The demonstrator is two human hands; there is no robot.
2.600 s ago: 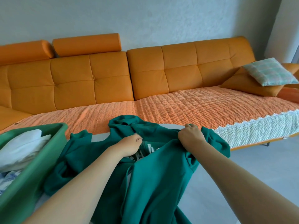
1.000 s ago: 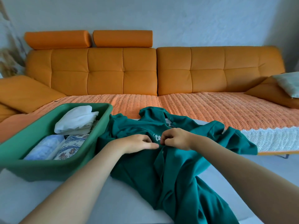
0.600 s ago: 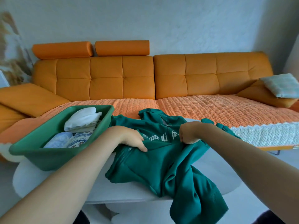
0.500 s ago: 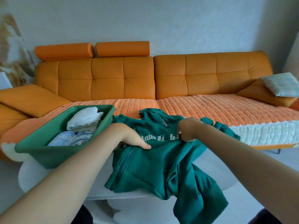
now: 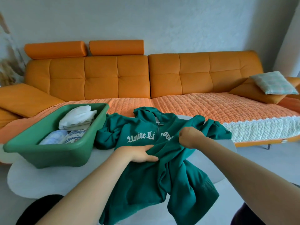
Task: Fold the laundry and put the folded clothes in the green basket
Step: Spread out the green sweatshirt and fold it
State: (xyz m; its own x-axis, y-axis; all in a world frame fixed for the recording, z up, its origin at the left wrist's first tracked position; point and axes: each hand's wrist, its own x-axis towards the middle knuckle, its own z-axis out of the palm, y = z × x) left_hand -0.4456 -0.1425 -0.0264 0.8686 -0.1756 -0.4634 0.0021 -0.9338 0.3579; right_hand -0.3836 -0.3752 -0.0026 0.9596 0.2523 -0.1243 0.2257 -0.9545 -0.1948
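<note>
A teal zip hoodie point(image 5: 146, 179) with white lettering lies front-up on the white table point(image 5: 53, 181), its lower part hanging over the near edge. My left hand point(image 5: 141, 154) lies on the chest below the lettering, thumb and fingers pinching a fold of fabric. My right hand point(image 5: 189, 139) is a fist gripping the fabric at the right chest. The green basket point(image 5: 53, 153) stands on the table to the left and holds a white folded garment point(image 5: 78, 117) and two patterned blue ones point(image 5: 65, 138).
A long orange sofa point(image 5: 146, 75) with a woven orange cover runs behind the table. An orange cushion point(image 5: 258, 93) and a checked pillow point(image 5: 272, 82) lie at its right end. Grey floor point(image 5: 259, 159) shows to the right.
The hoodie has been spread flatter, so the white lettering now shows. My left hand slid down below the lettering and my right moved out to the right chest. The view pulled back.
</note>
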